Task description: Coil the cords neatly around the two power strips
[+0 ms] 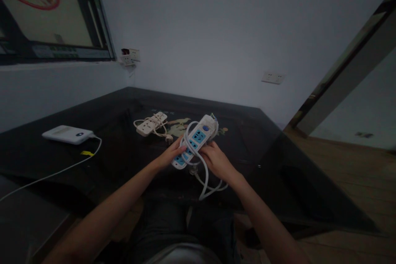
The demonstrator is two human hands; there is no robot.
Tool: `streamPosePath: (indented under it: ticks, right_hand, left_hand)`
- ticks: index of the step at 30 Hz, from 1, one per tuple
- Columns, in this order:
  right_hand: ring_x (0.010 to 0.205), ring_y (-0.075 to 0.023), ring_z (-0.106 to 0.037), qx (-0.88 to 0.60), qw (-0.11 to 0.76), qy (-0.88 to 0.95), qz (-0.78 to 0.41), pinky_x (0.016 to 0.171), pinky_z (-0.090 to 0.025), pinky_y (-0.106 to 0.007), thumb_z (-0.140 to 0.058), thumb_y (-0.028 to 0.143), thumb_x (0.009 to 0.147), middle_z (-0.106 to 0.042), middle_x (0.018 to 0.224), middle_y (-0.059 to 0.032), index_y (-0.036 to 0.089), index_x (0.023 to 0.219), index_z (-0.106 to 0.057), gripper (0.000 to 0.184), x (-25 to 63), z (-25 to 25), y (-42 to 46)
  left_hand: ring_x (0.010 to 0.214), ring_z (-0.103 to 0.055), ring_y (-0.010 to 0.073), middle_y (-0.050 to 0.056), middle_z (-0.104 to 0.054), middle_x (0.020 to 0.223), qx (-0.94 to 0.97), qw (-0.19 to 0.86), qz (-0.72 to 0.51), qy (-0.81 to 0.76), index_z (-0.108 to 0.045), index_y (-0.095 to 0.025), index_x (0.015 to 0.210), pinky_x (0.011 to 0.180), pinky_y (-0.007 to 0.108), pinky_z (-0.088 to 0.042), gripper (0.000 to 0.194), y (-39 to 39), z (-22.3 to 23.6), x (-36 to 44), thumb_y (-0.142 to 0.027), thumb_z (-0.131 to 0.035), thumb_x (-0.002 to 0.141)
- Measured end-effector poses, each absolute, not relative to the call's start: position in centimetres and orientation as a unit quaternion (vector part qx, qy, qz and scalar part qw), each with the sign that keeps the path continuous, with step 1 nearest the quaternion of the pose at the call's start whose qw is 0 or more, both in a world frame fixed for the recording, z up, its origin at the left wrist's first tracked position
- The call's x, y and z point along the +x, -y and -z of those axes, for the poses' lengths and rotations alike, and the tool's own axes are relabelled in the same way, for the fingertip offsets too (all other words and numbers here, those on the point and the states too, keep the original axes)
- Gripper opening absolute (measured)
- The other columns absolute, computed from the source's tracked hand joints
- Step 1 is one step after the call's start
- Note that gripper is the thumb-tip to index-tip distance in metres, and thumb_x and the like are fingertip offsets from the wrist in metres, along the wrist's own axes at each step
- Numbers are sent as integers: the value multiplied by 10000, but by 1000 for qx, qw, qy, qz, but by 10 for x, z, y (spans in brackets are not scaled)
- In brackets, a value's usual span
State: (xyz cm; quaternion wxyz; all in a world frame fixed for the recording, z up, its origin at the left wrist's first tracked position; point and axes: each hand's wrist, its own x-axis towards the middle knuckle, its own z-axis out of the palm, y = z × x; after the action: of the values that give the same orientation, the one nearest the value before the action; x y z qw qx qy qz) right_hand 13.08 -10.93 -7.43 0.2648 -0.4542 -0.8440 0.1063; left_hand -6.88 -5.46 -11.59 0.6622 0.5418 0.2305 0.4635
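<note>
A white power strip (196, 138) with blue sockets and a dark blue switch is held tilted above the black table. Its white cord (205, 173) is wound around the body and hangs in loops below, with the plug (193, 170) dangling beneath the strip. My left hand (170, 154) grips the lower left side, thumb across the face. On the other side, my right hand (216, 159) is closed at the right edge beside the cord; its fingertips are hidden behind the strip. Thin loose wires show at the strip's upper end.
A cream power strip (144, 128) wrapped in its own cord lies on the black table (247, 136), behind my left hand. To the left are a white power bank (69, 134) with a cable (58, 173) and a yellow tag (87, 153). Wall sockets (273, 77) are mounted behind the table.
</note>
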Motion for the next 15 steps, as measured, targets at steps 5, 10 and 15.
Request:
streamPosePath:
  ticks: [5, 10, 15]
  right_hand:
    - [909, -196, -488, -446, 288, 839, -120, 817, -444, -330, -491, 147, 882, -659, 907, -44, 196, 953, -643, 175, 137, 75, 114]
    - [851, -195, -526, -449, 371, 800, -146, 739, -464, -321, -590, 250, 848, -614, 860, -58, 186, 913, -644, 106, 147, 82, 115]
    - [936, -199, -564, -396, 323, 845, -159, 829, -468, -336, -525, 157, 861, -638, 924, -75, 181, 966, -638, 157, 149, 88, 120]
  left_hand:
    - [826, -671, 242, 84, -698, 975, 503, 678, -479, -241, -544, -200, 1232, 726, 308, -528, 598, 61, 125, -74, -419, -729, 706]
    - [734, -667, 212, 81, -700, 946, 517, 668, -467, -262, -490, -173, 1277, 681, 296, -511, 665, 52, 126, -78, -437, -719, 711]
    - [810, -659, 211, 85, -694, 1011, 527, 666, -455, -268, -560, -164, 1182, 710, 275, -498, 549, 52, 131, -84, -403, -724, 716]
